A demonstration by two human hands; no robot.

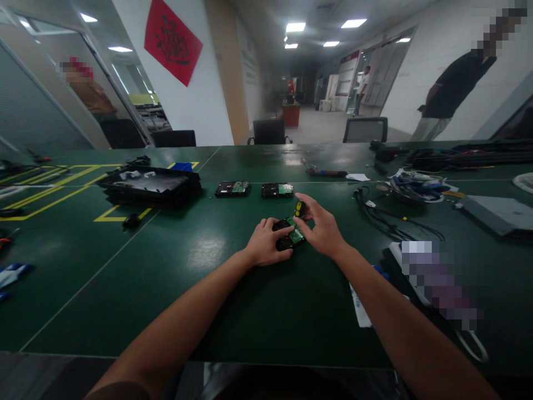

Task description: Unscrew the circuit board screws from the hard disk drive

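A black hard drive with a green circuit board (291, 236) lies on the green table (166, 261) in front of me. My left hand (266, 243) rests on its left side, fingers curled over it, holding it down. My right hand (320, 225) is closed round a small screwdriver with a yellow and black handle (298, 208), its tip hidden at the drive. Two more hard drives (232, 188) (277, 190) lie side by side farther back.
A black tray of parts (150, 186) sits at the back left by yellow floor-style markings. Cables (383, 214), tools and a grey flat case (497, 211) crowd the right side. Office chairs stand behind the table. People stand in the background.
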